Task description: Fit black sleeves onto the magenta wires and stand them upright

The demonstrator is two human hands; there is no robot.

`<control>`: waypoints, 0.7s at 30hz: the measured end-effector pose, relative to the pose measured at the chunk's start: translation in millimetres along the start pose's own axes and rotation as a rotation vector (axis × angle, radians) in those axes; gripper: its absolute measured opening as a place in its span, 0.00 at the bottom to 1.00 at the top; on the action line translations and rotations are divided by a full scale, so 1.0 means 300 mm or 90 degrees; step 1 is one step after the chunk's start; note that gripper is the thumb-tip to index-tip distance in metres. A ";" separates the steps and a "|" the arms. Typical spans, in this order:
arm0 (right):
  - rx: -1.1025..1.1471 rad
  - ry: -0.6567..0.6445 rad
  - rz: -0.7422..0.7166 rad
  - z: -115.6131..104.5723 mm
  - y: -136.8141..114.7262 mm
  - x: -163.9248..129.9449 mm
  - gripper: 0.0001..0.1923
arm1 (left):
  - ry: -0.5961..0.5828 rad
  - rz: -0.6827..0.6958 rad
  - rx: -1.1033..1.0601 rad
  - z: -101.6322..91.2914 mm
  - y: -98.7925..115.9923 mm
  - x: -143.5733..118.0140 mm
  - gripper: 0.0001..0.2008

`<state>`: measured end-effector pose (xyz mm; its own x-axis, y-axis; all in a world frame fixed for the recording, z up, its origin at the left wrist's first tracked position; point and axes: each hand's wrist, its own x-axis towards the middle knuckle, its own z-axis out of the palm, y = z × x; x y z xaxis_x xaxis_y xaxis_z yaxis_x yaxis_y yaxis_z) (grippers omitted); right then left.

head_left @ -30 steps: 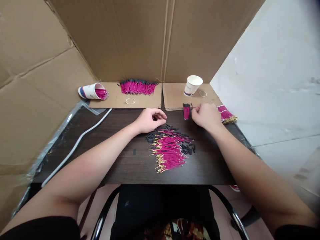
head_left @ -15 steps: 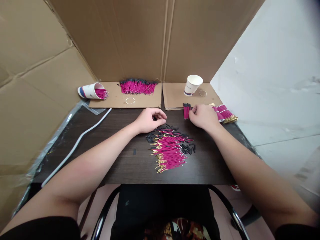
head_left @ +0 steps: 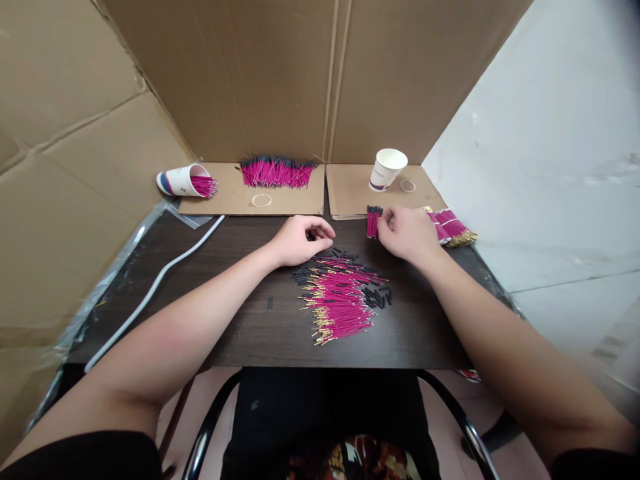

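Note:
Short pink wires with gold tips point(head_left: 345, 310) lie in a loose pile on the dark table, with small black sleeves point(head_left: 376, 297) scattered around them. My left hand point(head_left: 303, 241) rests just above the pile, its fingers loosely curled and apart from the thumb, nothing visible between them. At the right, my right hand point(head_left: 407, 231) has thumb and forefinger pinched together against the end of a small neat row of pink wires with black ends point(head_left: 373, 222). Whatever the pinch holds is hidden by the fingers.
A tipped paper cup point(head_left: 175, 182) spills pink wires at the left. Many black-ended pink wires point(head_left: 277, 173) lie on cardboard point(head_left: 220, 207), near a rubber band point(head_left: 261, 201). An upright paper cup point(head_left: 387, 170) stands right, behind banded wire bundles point(head_left: 453, 228). A white cable point(head_left: 155, 283) crosses the left side.
Hardly anything differs. Both hands keep their places, and the whole view has shifted very slightly.

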<state>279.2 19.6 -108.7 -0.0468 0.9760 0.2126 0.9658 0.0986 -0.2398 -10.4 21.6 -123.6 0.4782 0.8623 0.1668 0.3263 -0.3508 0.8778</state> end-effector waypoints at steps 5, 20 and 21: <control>0.218 -0.016 -0.272 -0.035 -0.056 -0.060 0.08 | -0.020 0.021 0.035 0.001 0.004 -0.004 0.07; 0.305 -0.269 -0.545 -0.047 -0.147 -0.160 0.08 | -0.040 0.073 0.082 -0.002 0.015 -0.011 0.05; 0.305 -0.266 -0.546 -0.044 -0.148 -0.161 0.07 | -0.041 0.073 0.084 -0.002 0.015 -0.011 0.05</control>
<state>242.1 -34.5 -95.8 -0.8346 0.5248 0.1672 0.3722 0.7611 -0.5313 -10.9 17.4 -119.9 0.5685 0.7900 0.2297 0.3681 -0.4940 0.7877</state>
